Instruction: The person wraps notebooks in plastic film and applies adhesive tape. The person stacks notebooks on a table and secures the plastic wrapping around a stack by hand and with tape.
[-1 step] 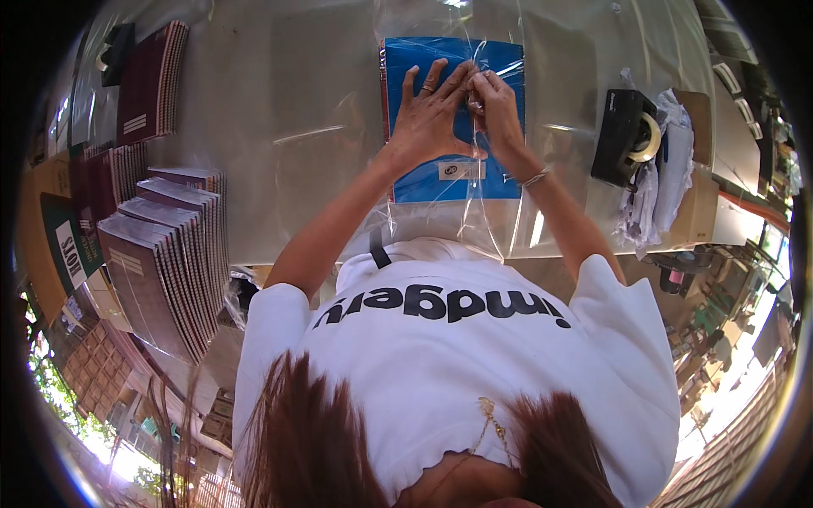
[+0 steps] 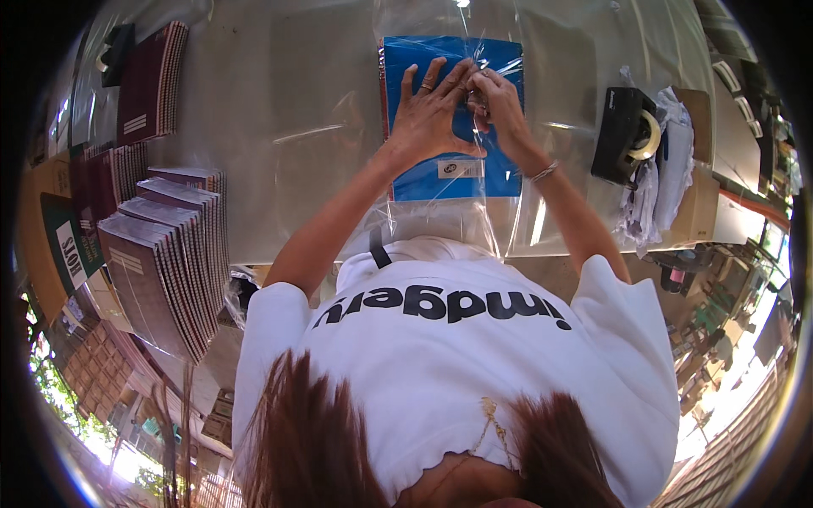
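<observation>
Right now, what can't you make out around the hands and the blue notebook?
Head view only:
- Middle of the blue notebook: covered by the left hand and right hand.
- What the right hand's fingertips pinch: too small, lost in glare on the clear plastic sleeve.
- Sleeve's near edge: hangs past the table edge, hidden behind the white shirt.
- Tape dispenser: tape end too small to see.

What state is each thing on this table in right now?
Blue notebook: lying flat, inside a clear plastic sleeve.
Left hand: fingers spread, pressing on the notebook.
Right hand: pinching the sleeve near its top.
Tape dispenser: upright, roll loaded.
Maroon notebooks: closed, fanned in a stack.
</observation>
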`<state>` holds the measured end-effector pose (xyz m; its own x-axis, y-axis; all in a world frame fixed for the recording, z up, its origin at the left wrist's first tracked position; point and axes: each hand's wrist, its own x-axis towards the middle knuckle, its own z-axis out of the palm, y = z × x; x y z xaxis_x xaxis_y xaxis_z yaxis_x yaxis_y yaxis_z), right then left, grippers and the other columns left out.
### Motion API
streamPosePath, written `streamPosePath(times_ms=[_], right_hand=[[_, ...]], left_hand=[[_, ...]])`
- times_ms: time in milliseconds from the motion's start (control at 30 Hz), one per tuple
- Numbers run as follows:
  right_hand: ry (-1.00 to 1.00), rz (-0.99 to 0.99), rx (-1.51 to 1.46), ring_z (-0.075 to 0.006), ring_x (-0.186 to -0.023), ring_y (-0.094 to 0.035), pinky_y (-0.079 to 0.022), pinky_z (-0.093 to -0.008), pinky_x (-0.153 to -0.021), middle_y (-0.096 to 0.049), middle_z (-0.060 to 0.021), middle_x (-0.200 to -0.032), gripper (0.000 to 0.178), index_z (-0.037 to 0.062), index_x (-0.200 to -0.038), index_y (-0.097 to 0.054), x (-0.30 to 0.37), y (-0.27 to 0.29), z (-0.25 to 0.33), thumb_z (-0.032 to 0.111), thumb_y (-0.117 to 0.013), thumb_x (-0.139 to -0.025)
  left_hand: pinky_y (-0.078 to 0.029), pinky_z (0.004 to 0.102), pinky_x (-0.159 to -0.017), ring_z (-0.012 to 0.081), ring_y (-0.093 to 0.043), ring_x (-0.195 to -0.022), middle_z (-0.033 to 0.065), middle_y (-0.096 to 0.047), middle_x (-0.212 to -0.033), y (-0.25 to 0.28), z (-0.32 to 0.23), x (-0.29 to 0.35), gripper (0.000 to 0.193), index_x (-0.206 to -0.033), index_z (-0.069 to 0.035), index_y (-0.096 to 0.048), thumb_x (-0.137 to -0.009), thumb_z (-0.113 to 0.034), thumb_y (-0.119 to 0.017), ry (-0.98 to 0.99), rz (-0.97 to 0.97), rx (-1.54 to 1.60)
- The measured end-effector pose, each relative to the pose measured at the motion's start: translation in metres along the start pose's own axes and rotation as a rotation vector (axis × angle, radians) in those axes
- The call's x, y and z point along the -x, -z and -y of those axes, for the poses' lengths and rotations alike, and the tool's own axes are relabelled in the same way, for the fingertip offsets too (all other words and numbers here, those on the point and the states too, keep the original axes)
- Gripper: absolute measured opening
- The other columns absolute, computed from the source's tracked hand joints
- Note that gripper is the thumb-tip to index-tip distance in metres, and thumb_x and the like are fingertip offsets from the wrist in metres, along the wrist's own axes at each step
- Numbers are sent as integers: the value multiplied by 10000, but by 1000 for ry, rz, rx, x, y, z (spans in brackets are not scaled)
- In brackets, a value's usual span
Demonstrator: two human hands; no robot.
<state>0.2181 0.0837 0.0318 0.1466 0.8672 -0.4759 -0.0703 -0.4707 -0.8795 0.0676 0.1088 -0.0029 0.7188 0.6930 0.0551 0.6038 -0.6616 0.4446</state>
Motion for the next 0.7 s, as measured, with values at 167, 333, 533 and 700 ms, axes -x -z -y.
streamPosePath(times_ms=[167,333,533,700], right_hand=[[380,174,827,-232,-925,-517,-349,-365,-892,-535,-45,-924,259,154,-1026,-596,-1,36,4,228,-487,-803],[640,98,1038,-241,-1116,-408,-261,-432,-965,-455,-17,-1191,459,271,-1194,-544,5,38,-21,333,-585,-741],[557,17,1156,-251,-1190,-320,-193,-462,-996,-423,-11,-1235,640,339,-1296,-467,13,13,-24,503,-665,-710],[667,-23,978,-273,-1236,-305,-195,-478,-1018,-423,-48,-1291,585,325,-1265,-507,16,26,-30,431,-710,-727]], left_hand=[[-68,530,-1113,267,-146,-1395,26,-213,-1507,0,0,1,1289,-1462,-194,-166,-437,-752,-713,23,-10,57],[-84,536,-1112,267,-155,-1395,69,-218,-1502,18,12,4,1089,-1468,-191,-126,-643,-511,-762,-111,-87,564],[-65,555,-1106,347,-68,-1401,117,-192,-1499,20,25,19,622,-1241,-278,-570,-667,-397,-778,48,-227,275],[20,627,-1063,379,38,-1399,130,-86,-1525,20,32,21,506,-1066,-408,-660,-587,-511,-788,290,-158,195]])
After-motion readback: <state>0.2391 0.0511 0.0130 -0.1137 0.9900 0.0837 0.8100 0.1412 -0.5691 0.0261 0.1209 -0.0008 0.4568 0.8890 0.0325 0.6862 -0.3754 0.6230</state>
